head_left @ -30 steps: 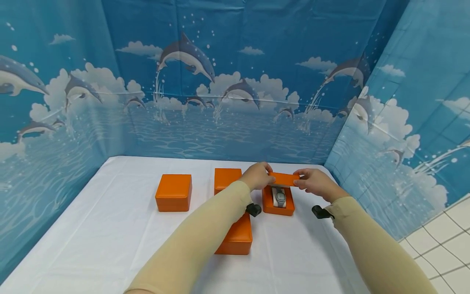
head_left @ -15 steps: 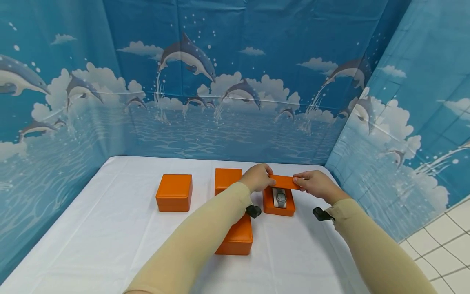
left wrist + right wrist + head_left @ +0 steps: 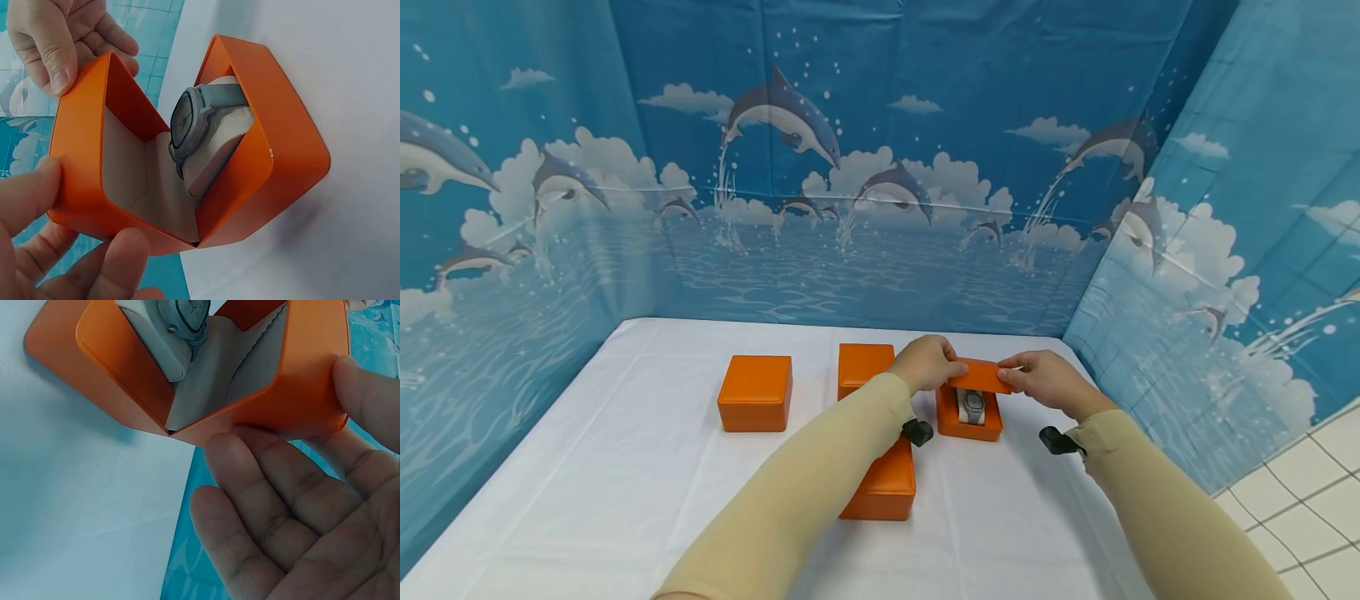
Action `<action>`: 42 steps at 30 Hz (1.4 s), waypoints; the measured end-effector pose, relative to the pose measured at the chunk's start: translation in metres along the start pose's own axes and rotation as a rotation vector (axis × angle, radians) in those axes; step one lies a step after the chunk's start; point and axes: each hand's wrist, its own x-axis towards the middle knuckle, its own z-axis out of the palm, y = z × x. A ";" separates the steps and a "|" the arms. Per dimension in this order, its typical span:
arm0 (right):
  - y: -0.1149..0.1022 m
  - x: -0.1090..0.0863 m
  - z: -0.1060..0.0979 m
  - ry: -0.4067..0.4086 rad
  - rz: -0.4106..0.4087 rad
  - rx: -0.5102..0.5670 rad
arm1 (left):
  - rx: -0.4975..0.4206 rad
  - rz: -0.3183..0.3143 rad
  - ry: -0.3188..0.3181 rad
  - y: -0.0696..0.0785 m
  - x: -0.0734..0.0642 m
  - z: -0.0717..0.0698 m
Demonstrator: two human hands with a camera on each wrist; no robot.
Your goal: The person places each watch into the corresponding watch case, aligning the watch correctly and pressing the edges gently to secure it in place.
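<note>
Near the far right of the table, an orange watch box [image 3: 970, 432] stands with its hinged lid [image 3: 979, 377] tilted partway over the base. Inside, a grey wristwatch [image 3: 187, 119] is wrapped round a pale cushion [image 3: 220, 156]. My left hand [image 3: 922, 363] pinches the lid's left side between thumb and fingers. At the lid's right side, my right hand [image 3: 1048, 383] grips the edge the same way, thumb on the top face. In the right wrist view, the lower fingers [image 3: 240, 506] of that hand lie along the lid's side.
Three closed orange boxes stand on the white cloth: one at left [image 3: 755, 392], one at the back [image 3: 859, 360] and one nearer the front [image 3: 883, 487]. My left forearm passes over the latter two. A dolphin-print curtain [image 3: 865, 275] borders the table behind.
The lid has tipped lower toward the base, hiding more of the watch from the head view. Both hands have stayed on it, with the right hand's grip slightly lower.
</note>
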 end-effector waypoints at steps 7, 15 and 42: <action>0.001 -0.001 -0.001 -0.005 0.008 0.005 | 0.044 -0.019 -0.022 -0.001 0.002 -0.001; 0.004 0.000 0.000 -0.008 0.020 0.000 | 0.059 -0.017 -0.033 0.001 -0.001 -0.002; 0.011 -0.005 0.013 -0.031 0.031 0.035 | 0.154 -0.003 -0.046 -0.002 -0.006 0.003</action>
